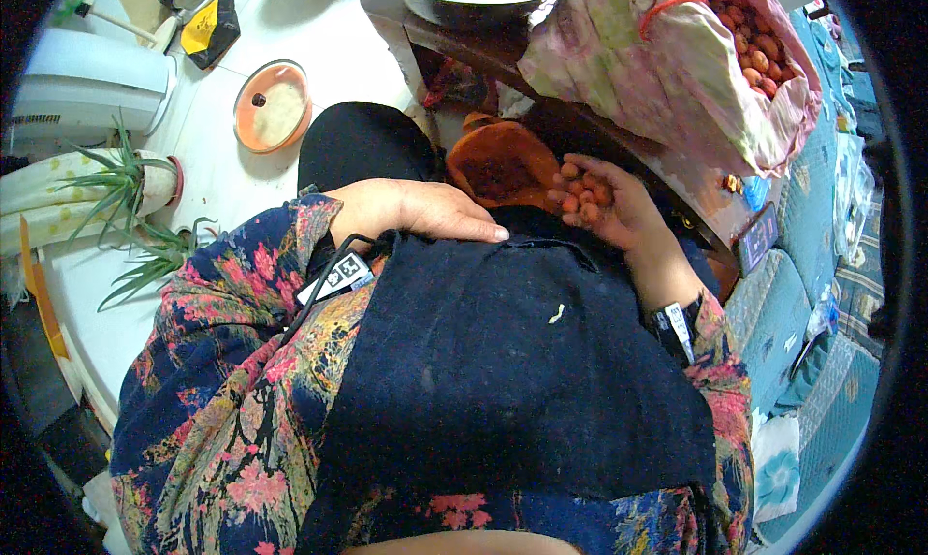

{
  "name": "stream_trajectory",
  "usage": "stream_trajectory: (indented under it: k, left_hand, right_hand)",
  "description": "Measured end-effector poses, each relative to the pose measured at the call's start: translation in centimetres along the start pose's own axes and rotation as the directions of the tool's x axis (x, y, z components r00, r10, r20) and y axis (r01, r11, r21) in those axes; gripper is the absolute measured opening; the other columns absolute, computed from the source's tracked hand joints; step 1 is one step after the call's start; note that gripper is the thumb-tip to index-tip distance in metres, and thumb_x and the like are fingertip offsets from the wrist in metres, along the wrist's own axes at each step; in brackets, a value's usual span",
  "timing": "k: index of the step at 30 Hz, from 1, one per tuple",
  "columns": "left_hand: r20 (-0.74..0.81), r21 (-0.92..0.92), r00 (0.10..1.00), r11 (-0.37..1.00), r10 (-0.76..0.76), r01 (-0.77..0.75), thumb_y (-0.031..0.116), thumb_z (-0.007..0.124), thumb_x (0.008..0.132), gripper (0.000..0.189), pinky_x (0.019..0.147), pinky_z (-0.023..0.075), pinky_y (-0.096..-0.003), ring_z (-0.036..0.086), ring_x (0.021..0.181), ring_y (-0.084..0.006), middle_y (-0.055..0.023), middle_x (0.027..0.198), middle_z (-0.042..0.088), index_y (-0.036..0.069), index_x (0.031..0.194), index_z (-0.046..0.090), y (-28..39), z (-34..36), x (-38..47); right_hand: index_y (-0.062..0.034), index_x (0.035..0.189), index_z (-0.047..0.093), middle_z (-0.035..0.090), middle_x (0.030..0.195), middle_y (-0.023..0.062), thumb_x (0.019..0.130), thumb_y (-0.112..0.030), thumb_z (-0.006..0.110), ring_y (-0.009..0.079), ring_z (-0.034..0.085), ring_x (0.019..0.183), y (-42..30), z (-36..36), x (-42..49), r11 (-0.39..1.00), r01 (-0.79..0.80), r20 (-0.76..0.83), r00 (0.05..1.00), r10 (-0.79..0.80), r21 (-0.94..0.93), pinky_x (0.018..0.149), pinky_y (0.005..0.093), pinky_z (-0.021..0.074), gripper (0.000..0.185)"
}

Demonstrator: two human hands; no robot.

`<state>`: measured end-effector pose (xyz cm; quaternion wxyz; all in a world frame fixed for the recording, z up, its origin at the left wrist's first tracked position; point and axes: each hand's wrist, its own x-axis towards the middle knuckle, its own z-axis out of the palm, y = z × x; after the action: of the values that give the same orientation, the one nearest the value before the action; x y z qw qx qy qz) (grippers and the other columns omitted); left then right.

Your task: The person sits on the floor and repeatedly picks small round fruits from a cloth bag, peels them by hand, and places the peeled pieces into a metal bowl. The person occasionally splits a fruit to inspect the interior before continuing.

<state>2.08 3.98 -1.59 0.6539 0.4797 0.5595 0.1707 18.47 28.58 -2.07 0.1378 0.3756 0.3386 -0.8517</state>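
Note:
My right hand [612,200], palm turned up and fingers curled, holds several small reddish-brown round fruits or nuts [586,198]. Just left of it is an orange container [500,152], its inside dark; what it holds is hard to tell. My left hand [428,210] lies with its back up on my dark lap cloth [507,352], near the container's lower left; its fingertips are partly hidden. A large pink and green cloth sack [652,83] stands open at the upper right, holding many similar round items [757,54].
A metal basin [478,7] stands on the dark wooden table [678,167] ahead. On the white floor at the left are an orange-rimmed bowl [308,113], a yellow and black packet [209,31] and potted aloe plants [119,181]. A blue sofa [772,323] lies at the right.

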Motion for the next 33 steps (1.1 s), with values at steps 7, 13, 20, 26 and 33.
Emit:
stream_trajectory:
  k: [7,13,20,26,33]
  left_hand:
    - [-0.044,-0.008,0.999,1.0,-0.027,0.026,0.062,0.044,0.097,0.067,0.103,0.0422,-0.0372,0.058,0.118,-0.0292,-0.0154,0.125,0.065,0.004,0.127,0.062,-0.1,0.0,0.2]
    - [-0.008,-0.004,0.999,0.999,-0.043,0.043,0.059,0.043,0.099,0.064,0.103,0.0438,-0.0383,0.059,0.119,-0.0313,-0.0163,0.126,0.065,0.005,0.129,0.06,0.3,-0.3,0.4]
    - [0.0,-0.011,1.0,1.0,-0.027,0.027,0.057,0.046,0.099,0.061,0.099,0.0459,-0.0379,0.062,0.113,-0.0283,-0.0149,0.12,0.067,0.004,0.125,0.063,0.5,-0.5,0.3]
    - [-0.063,0.11,0.998,0.994,-0.008,0.015,0.061,0.049,0.095,0.069,0.107,0.0407,-0.039,0.055,0.125,-0.0319,-0.0178,0.132,0.061,0.004,0.134,0.057,0.7,-0.8,1.2]
    - [-0.168,-0.32,0.985,0.943,0.036,-0.089,0.046,0.052,0.1,0.057,0.1,0.0462,-0.035,0.06,0.111,-0.0202,-0.0117,0.123,0.064,0.001,0.136,0.054,-1.8,-2.2,1.9]
  right_hand:
    - [-0.0086,0.133,0.049,0.045,0.139,0.0166,0.093,-0.031,0.063,0.0367,0.049,0.123,1.6,-1.4,3.3,0.998,-0.037,-0.073,0.996,0.041,0.047,0.1,0.0568,0.0446,0.049]
    - [-0.0039,0.14,0.044,0.037,0.149,0.0195,0.092,-0.032,0.063,0.0371,0.043,0.132,1.7,-3.0,2.3,0.996,0.089,-0.22,0.971,-0.09,-0.012,0.104,0.0559,0.0413,0.059]
    - [0.0042,0.135,0.048,0.056,0.132,0.023,0.089,-0.026,0.067,0.0389,0.059,0.118,-2.8,-1.4,-10.0,0.904,0.375,0.155,0.925,-0.348,-0.207,0.086,0.0493,0.0572,0.058]
    - [0.006,0.135,0.048,0.06,0.128,0.0258,0.09,-0.025,0.064,0.0352,0.064,0.112,-15.5,2.6,-20.1,0.487,0.796,0.451,0.605,-0.656,-0.359,0.084,0.0445,0.0587,0.056]
    - [-0.0006,0.126,0.061,0.068,0.115,0.0134,0.08,-0.027,0.078,0.0229,0.062,0.109,-23.8,6.0,-10.5,-0.083,0.138,0.153,0.639,-0.754,-0.987,0.096,0.0325,0.0493,0.056]
